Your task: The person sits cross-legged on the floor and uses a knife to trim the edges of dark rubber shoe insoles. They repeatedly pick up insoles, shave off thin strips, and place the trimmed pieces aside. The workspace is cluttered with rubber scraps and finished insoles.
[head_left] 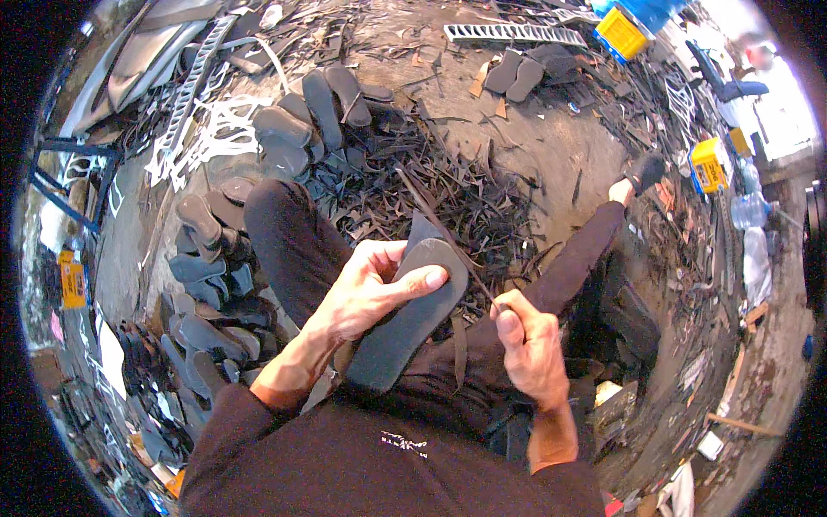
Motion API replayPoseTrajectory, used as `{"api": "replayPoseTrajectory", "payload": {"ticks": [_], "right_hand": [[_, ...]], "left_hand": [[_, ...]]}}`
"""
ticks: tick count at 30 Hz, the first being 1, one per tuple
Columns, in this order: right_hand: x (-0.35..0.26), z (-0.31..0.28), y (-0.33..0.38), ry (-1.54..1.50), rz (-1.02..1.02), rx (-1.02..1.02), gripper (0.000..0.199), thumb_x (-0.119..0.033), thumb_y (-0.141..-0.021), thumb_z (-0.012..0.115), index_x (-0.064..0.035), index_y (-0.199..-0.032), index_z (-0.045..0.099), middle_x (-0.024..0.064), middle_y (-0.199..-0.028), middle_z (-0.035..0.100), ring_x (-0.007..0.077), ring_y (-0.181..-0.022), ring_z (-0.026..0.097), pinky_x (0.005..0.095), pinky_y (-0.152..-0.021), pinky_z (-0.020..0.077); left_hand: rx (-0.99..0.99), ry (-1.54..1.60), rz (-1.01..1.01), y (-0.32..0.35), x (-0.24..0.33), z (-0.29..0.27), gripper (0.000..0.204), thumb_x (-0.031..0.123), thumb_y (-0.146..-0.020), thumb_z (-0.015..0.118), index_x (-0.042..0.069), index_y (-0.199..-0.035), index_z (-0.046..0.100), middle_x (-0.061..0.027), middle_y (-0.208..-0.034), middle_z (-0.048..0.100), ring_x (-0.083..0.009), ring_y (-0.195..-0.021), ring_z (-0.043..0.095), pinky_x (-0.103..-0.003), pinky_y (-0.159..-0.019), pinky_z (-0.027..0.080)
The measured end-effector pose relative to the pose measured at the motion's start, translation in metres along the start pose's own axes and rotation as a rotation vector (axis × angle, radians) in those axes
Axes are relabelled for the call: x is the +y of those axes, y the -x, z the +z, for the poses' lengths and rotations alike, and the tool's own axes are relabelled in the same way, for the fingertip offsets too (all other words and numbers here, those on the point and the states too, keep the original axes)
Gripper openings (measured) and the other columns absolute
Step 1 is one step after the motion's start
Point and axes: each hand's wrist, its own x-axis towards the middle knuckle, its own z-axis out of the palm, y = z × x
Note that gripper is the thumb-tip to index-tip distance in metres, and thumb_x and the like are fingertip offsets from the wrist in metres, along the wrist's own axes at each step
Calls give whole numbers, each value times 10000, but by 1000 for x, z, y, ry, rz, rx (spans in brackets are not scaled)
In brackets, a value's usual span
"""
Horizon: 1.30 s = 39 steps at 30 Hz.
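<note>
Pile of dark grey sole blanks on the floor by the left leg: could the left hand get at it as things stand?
Probably not right away. The left hand is gripping a dark grey foam sole on the lap, so it isn't free. The pile of sole blanks lies close beside the left leg with nothing in between.

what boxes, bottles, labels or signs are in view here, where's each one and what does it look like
Yellow box: top right on the floor, squarish, beside a blue container.
Yellow box: right side, small, with a blue and white label.
Clear plastic bottles: right edge, just below that box.
Yellow packet: far left edge, upright, dark print.
Shirt logo: bottom centre, small white mark on dark cloth.
</note>
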Motion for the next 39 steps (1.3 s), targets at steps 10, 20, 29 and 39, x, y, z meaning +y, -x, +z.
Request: {"api": "replayPoseTrajectory", "payload": {"ticks": [10,20,29,39], "right_hand": [[0,-31,-49,-280,65,-410,592,-560,-1152,426,-26,-1047,659,4,-779,619,119,-707,547,319,-668,489],[41,51,-42,-636,185,-56,617,-659,-1124,378,-87,-1027,588,-38,-618,429,61,-498,413,246,-449,328],[47,127,-10,-159,-79,220,298,-358,-1108,554,-70,-1168,603,161,-770,685,374,-670,693,453,-631,530],[22,97,-18,-55,-97,85,346,-413,-1113,560,-72,-1074,603,189,-773,708,431,-728,735,480,-644,545]], "left_hand": [[-61,-152,-72,-11,-9,17,275,299,-970,848,46,-1062,795,34,-868,742,-47,-763,630,-267,-717,541],[627,180,404,-41,-32,-35,303,273,-1002,777,58,-1207,718,-67,-1127,753,-176,-1029,711,-349,-847,557],[678,576,343,-35,-23,19,342,397,-972,821,144,-1159,686,43,-1018,724,-76,-835,664,-279,-710,521],[575,474,324,-7,-59,-1,298,348,-1041,734,104,-1206,690,-19,-1088,756,-140,-951,709,-303,-823,557]]}}
